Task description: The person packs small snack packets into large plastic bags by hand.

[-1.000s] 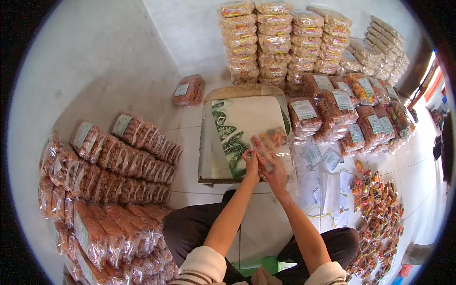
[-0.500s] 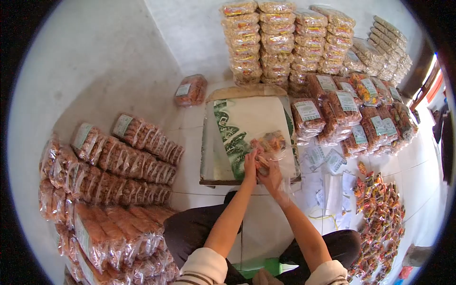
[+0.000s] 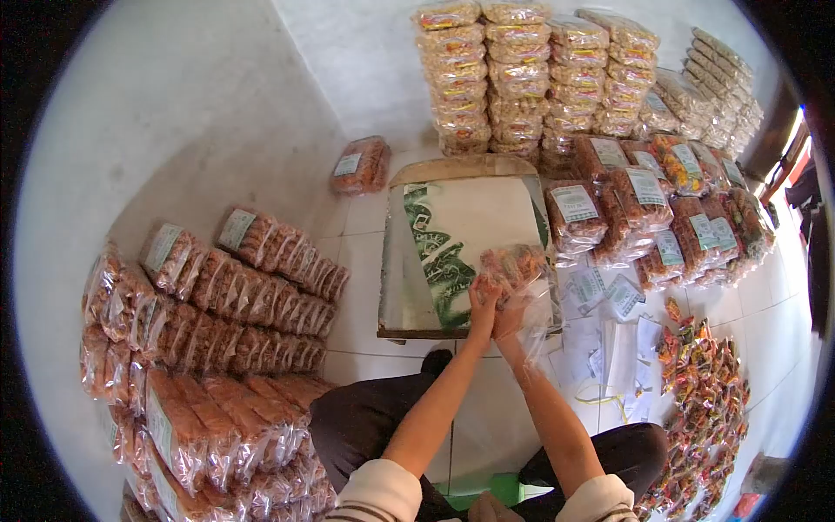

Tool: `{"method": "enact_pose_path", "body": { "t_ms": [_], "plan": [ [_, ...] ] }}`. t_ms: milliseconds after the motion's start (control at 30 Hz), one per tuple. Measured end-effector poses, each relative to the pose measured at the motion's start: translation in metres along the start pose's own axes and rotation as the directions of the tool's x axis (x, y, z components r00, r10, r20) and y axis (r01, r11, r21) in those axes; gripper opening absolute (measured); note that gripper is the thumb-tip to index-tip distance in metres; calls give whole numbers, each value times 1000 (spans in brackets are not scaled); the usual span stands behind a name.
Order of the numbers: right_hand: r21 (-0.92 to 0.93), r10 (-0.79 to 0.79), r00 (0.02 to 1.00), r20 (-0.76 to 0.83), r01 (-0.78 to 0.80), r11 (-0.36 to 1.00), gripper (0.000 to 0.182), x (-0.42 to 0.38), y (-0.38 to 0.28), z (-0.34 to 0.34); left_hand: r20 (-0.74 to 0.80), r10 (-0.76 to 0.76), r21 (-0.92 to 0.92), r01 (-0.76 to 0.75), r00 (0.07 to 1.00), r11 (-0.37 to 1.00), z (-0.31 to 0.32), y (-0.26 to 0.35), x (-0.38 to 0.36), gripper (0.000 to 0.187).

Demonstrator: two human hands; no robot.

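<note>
Over the right part of a board with a white and green printed sheet [image 3: 470, 209], a clear plastic bag [image 3: 524, 263] holds several small colourful snack packets. My left hand [image 3: 484, 294] is closed on the near left side of the bag. Close beside it, my right hand [image 3: 508, 320] is at the bag's near end, its fingers hidden behind plastic and the left hand. Loose clear film from the bag spreads over my right wrist and hangs past the board's right edge.
Bagged brown snacks [image 3: 243, 296] are piled at left, with one pack [image 3: 361, 165] by the wall. Tall stacks of pale snack bags [image 3: 452, 78] stand behind. Labelled packs [image 3: 639, 196], paper labels [image 3: 587, 287] and loose snack packets [image 3: 704, 391] lie at right.
Both hands and the bag have shifted slightly away from me over the board. The packet that showed between my hands is no longer distinct. The whole view has moved a little.
</note>
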State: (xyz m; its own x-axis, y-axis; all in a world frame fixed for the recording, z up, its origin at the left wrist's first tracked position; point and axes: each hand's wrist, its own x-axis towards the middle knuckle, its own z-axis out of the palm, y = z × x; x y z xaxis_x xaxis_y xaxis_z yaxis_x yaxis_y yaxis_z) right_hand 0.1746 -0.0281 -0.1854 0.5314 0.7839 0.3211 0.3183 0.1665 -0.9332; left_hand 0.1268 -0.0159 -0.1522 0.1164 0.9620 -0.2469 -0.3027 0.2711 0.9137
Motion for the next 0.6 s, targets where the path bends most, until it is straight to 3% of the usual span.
{"method": "enact_pose_path", "body": {
  "t_ms": [67,100,133,167,233,267,300,333,367,433,467,533,567,600],
  "plan": [
    [222,93,994,65,-105,969,40,-3,14,-5,-87,-223,-110,213,971,971,0,2,6,66],
    [-108,-68,998,7,69,992,42,-3,13,-11,-83,-226,-114,216,971,970,0,1,10,66],
    [-432,-237,971,8,217,875,45,-5,13,-17,-88,-201,-128,189,976,973,-1,0,13,65],
    [-438,-237,972,10,217,872,45,-9,11,-23,-94,-178,-142,163,980,976,-3,-1,14,65],
    [-66,-197,980,40,200,978,56,-13,0,-34,-52,-208,-170,196,977,966,-8,1,15,65],
    [-69,-196,980,40,199,978,56,-11,-5,-40,-6,-235,-145,231,972,962,-10,2,14,66],
    [-69,-98,982,158,110,992,59,-8,-13,-43,37,-262,-115,264,964,958,-11,4,13,67],
    [-75,0,962,274,21,997,63,-4,-19,-43,33,-262,-111,264,965,958,-11,6,11,67],
    [-69,2,961,276,18,997,63,-2,-19,-40,-3,-254,-104,252,967,962,-9,7,9,68],
    [-103,-346,903,254,381,919,54,4,-10,-38,-39,-242,-97,237,970,967,-12,9,9,69],
    [-102,-348,902,254,383,918,54,7,-5,-39,-28,-274,-94,271,961,958,-16,11,9,71],
    [-79,-191,939,287,221,972,38,10,-2,-42,-16,-309,-89,307,951,948,-21,4,12,72],
    [-78,-188,940,286,219,973,38,8,-1,-41,4,-311,-81,310,950,947,-22,0,14,72],
    [-198,-239,955,175,272,942,36,7,-10,-38,23,-311,-71,312,950,947,-24,-3,15,73]
  ]
}}
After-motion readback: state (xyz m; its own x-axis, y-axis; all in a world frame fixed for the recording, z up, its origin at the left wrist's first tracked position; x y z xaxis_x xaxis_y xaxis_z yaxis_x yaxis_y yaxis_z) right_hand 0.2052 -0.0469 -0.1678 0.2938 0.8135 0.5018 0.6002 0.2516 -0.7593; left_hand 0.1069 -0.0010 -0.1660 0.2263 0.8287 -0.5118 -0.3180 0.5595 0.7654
